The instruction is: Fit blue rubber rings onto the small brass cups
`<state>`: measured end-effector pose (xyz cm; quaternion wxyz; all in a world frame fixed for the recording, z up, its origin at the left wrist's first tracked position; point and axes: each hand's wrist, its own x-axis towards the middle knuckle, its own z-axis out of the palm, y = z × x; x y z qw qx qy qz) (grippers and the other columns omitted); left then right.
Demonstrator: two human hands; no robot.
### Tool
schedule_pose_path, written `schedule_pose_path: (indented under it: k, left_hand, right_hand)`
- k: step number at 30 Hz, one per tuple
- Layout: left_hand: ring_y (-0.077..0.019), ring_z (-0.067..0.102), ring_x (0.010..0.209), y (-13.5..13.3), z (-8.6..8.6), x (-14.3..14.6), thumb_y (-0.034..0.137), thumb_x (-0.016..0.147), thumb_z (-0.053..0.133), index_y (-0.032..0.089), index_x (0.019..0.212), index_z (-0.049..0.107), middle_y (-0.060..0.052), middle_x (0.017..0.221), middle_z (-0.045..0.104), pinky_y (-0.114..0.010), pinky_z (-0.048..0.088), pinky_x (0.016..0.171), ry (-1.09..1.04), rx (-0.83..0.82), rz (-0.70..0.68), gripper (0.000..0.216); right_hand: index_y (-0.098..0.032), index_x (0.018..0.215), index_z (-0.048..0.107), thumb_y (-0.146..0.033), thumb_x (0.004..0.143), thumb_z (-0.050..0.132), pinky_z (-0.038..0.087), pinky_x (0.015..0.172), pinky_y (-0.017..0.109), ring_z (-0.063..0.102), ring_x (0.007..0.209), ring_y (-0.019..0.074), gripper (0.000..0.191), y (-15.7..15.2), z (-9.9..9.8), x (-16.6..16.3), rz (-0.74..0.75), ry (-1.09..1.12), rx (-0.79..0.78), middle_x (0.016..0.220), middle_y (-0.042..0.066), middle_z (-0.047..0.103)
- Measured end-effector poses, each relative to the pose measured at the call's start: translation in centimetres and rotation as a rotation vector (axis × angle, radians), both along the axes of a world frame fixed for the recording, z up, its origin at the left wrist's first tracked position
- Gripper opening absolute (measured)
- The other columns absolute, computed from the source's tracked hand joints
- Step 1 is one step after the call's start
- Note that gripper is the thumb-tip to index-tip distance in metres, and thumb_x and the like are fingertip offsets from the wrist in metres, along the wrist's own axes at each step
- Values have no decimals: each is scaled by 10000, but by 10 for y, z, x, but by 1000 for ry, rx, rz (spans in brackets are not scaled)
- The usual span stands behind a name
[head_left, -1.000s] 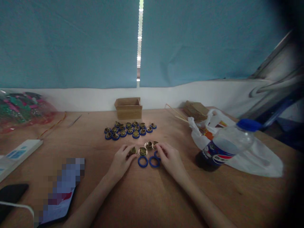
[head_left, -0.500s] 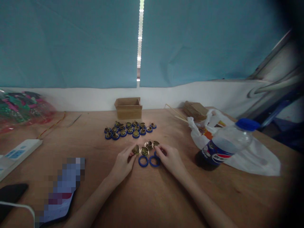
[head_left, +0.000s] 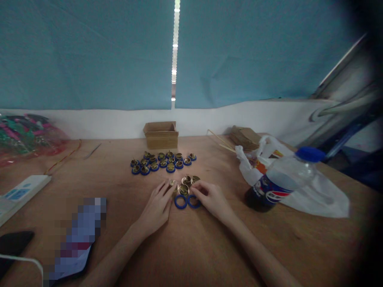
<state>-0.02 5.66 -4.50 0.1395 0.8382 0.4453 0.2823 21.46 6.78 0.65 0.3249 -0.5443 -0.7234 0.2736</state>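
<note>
My left hand [head_left: 156, 204] reaches forward, its fingertips pinching a small brass piece [head_left: 172, 184]. My right hand [head_left: 210, 198] is curled beside it, fingertips pressed together over something too small to make out. Between the hands lie two loose blue rings [head_left: 180, 201] on the wooden table [head_left: 191, 247], with another brass piece [head_left: 183, 190] just behind them. Two more brass pieces [head_left: 190, 179] sit a little farther back. Beyond them is a cluster of several brass pieces set in blue rings [head_left: 163, 162].
A small open cardboard box [head_left: 160, 134] stands at the back. A lying plastic bottle [head_left: 284, 179] rests on a white plastic bag [head_left: 317, 195] at right, behind it a brown packet [head_left: 245, 137]. At left are a power strip [head_left: 20, 191], a dark phone [head_left: 14, 243] and a colourful bag [head_left: 26, 135].
My left hand lifted a brass piece and brought it forward and right, toward the middle. My right hand slid slightly left and curled tighter. The view dipped a little.
</note>
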Motion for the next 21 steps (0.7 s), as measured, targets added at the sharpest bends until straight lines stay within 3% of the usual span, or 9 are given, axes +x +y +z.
schedule_pose_path:
  k: [15,21]
  left_hand:
    - [-215,300,1404,-1,1,-1,125,936,309,219,1486,187,-103,1496,382,-478,281,1139,41,-21,-36,571]
    - [-247,337,1382,-3,2,2,176,937,358,170,1432,294,-139,1468,409,-490,314,1121,-7,-5,28,499]
  right_hand:
    - [-172,673,684,-242,808,519,367,564,269,575,592,171,225,0,0,3,-97,-222,44,649,39,654]
    - [-181,620,645,-245,804,518,328,540,263,566,558,163,233,-1,1,3,-96,-264,-2,596,25,638]
